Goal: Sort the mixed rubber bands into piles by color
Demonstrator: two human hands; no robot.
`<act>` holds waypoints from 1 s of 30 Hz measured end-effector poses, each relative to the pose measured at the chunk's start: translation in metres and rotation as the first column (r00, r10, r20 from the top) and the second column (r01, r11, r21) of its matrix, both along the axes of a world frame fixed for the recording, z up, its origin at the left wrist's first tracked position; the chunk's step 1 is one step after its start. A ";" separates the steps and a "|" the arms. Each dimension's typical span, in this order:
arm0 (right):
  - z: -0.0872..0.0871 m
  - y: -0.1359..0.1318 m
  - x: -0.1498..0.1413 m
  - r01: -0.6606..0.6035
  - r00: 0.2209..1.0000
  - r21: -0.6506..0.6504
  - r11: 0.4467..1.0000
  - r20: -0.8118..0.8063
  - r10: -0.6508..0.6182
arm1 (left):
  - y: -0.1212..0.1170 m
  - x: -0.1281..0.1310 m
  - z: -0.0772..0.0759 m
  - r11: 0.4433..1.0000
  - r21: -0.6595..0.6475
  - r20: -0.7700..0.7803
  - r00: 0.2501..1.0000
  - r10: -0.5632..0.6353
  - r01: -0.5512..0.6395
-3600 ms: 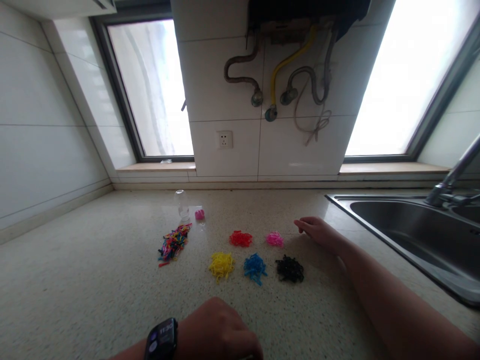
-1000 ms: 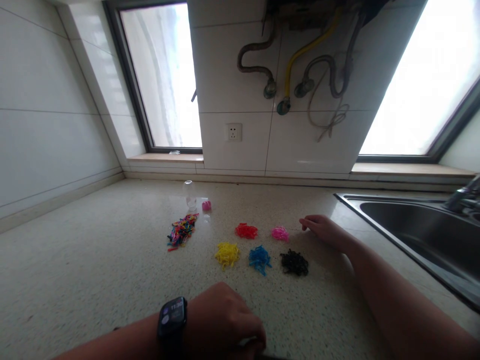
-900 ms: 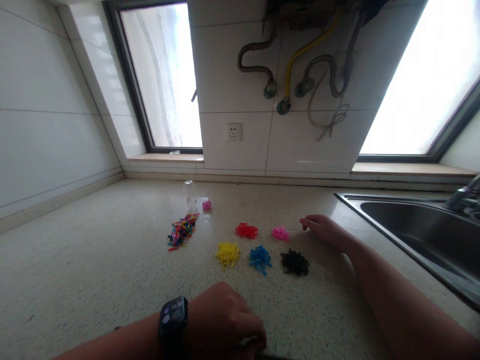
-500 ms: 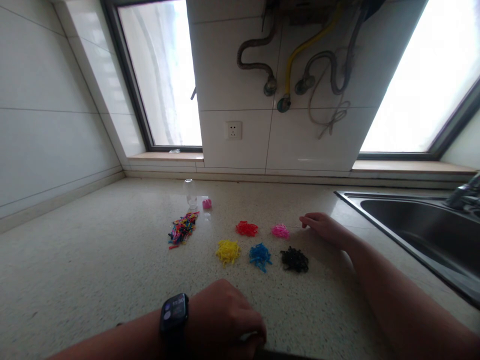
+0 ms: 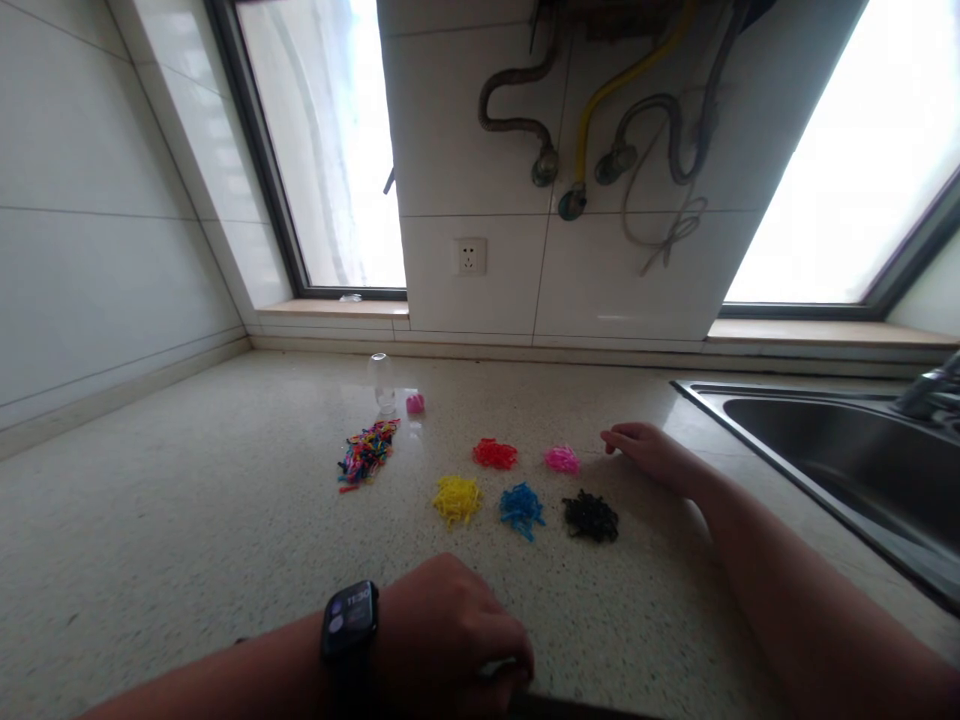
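My left hand (image 5: 457,630), with a black watch (image 5: 351,615) on its wrist, rests near the counter's front edge. Its fingers are curled in loosely, and I see nothing in them. To the right, my right hand (image 5: 646,455) lies on the counter beside a small pile of pink rubber bands (image 5: 562,459), not touching it, fingers folded. Sorted piles of red bands (image 5: 495,454), yellow bands (image 5: 457,500), blue bands (image 5: 521,510) and black bands (image 5: 591,516) lie between the hands. Farther left is a mixed-colour heap of bands (image 5: 367,452).
Behind the mixed heap stand a clear bottle (image 5: 382,385) and a pink cap (image 5: 415,402). A steel sink (image 5: 750,430) is set into the counter (image 5: 187,520) at right. The tiled wall carries a socket (image 5: 470,257) and several hoses.
The view has shifted very slightly. Both hands and all the piles stay in place.
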State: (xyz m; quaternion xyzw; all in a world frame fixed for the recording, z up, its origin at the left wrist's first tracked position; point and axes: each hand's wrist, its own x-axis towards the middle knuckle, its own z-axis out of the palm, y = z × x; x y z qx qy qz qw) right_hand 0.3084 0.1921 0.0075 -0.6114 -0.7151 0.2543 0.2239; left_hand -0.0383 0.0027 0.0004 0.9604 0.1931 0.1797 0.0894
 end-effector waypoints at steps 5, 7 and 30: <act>0.000 -0.002 -0.001 0.015 1.000 -0.018 1.000 -0.012 -0.015 | 0.001 0.000 0.001 1.000 -0.018 -0.010 1.000 -0.018 0.018; 0.000 -0.002 -0.001 0.014 1.000 -0.008 1.000 -0.014 -0.015 | 0.001 0.000 0.001 1.000 -0.016 -0.011 1.000 -0.022 0.021; 0.002 -0.003 -0.003 0.019 1.000 0.002 1.000 0.006 -0.019 | 0.001 -0.001 -0.001 1.000 0.005 -0.022 1.000 -0.012 0.012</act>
